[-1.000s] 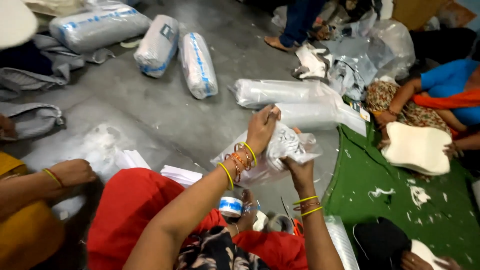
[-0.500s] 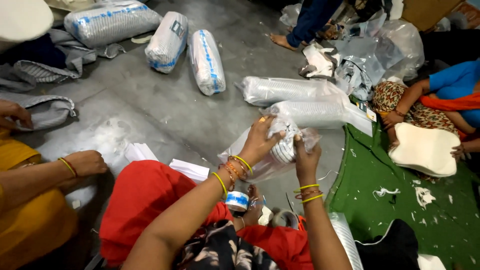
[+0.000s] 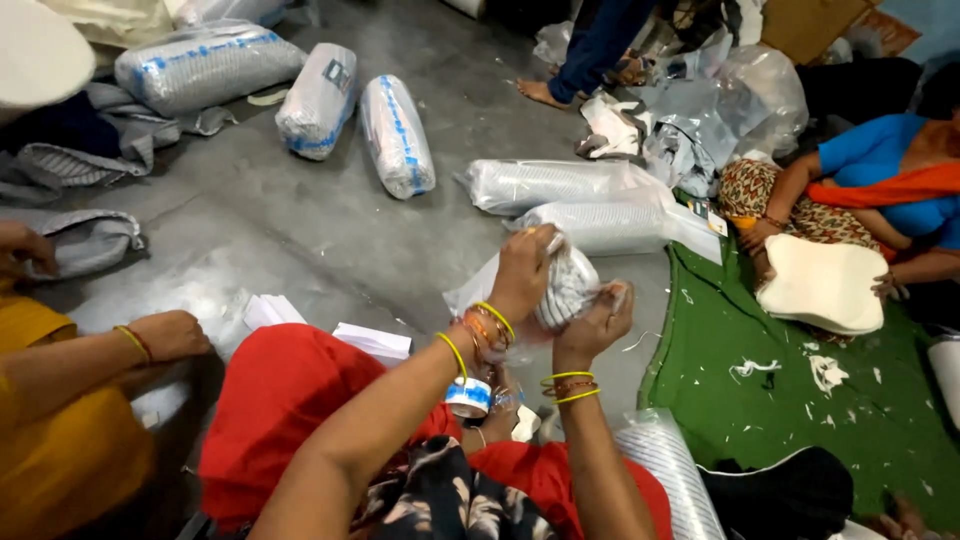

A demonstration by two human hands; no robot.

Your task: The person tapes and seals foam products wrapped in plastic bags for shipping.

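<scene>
**Both hands clenched on a plastic-wrapped bundle above a grey concrete floor**

In the head view, the left hand (image 3: pixel 522 275) gripped the top of a white bundle in clear plastic (image 3: pixel 566 288) at the middle of the frame, fingers curled tightly over it. The right hand (image 3: pixel 594 322) clenched the bundle's lower right end, pinching the gathered plastic. The bundle was held off the floor, above the person's red-clothed lap (image 3: pixel 290 400). A roll of tape (image 3: pixel 468 397) sat just below the wrists.

The surface was a bare grey concrete floor (image 3: pixel 300 230), dusty and scuffed. Packed bundles in plastic (image 3: pixel 397 135) lay in the upper left, and two long wrapped rolls (image 3: pixel 590 205) lay just beyond the hands. A green mat (image 3: pixel 800 410) covered the lower right, strewn with white scraps. On it, another person's hands rested by a cream foam pad (image 3: pixel 822 285). At the left edge, a neighbour's hand (image 3: pixel 172 335) rested near the floor. Loose plastic bags (image 3: pixel 720 110) were heaped in the upper right.
</scene>
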